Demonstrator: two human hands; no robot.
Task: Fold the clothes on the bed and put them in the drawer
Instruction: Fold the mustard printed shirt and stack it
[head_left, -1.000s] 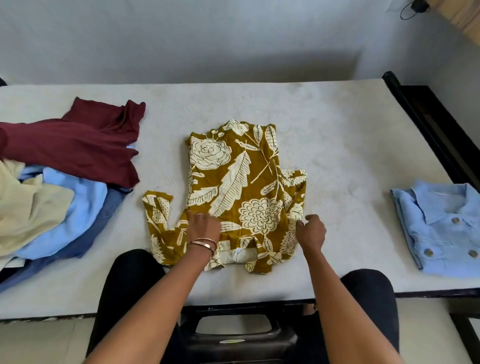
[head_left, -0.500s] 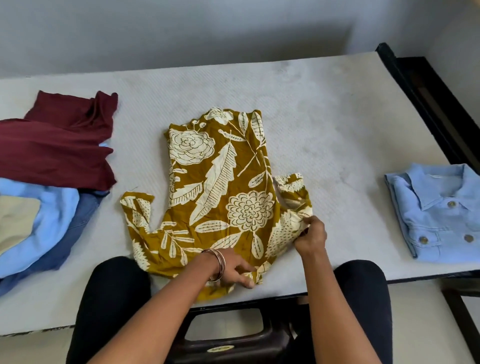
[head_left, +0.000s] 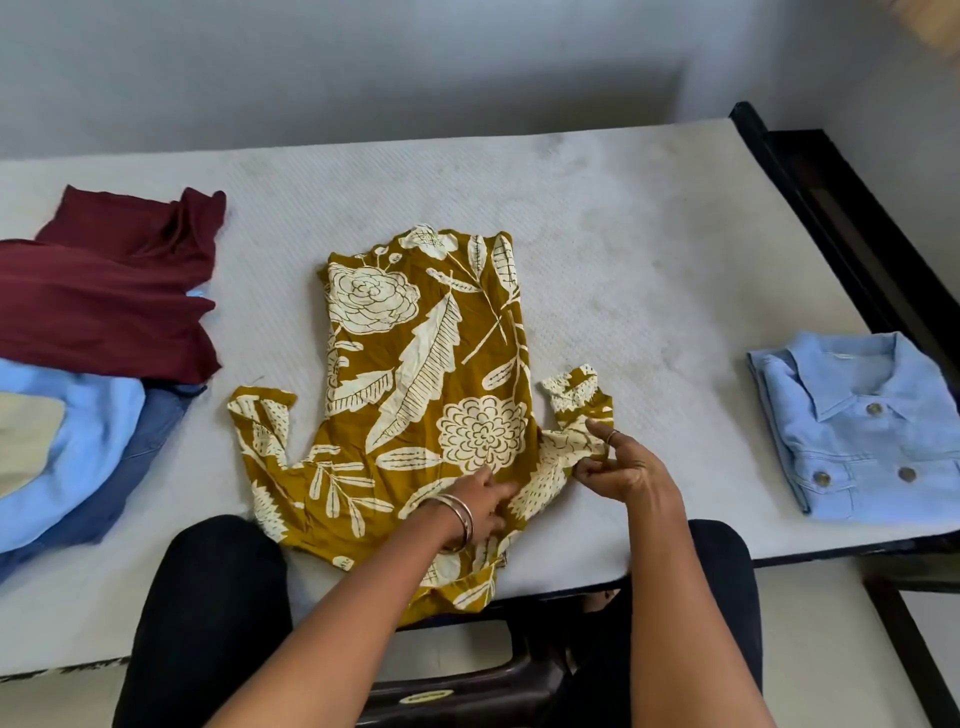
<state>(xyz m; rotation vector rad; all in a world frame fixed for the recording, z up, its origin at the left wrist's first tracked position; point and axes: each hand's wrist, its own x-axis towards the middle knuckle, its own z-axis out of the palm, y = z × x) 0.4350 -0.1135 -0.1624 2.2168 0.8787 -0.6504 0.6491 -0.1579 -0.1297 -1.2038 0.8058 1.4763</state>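
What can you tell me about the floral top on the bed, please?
The floral top is mustard with cream flowers and leaves, in thin, creased woven-looking cloth. It lies flat in the middle of the bed, partly folded lengthwise, one short sleeve spread to the left, its near end hanging over the bed edge. The left hand rests on it; the right hand pinches the bunched right sleeve.

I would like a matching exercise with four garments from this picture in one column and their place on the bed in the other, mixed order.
Garments:
1. mustard floral top
2. light blue buttoned shirt
3. maroon garment
4. cream cloth

Places:
A. folded, right side of bed
B. left, lying on the pile
C. centre, under both hands
D. left edge, on light blue fabric

Pairs: 1-C, 2-A, 3-B, 4-D
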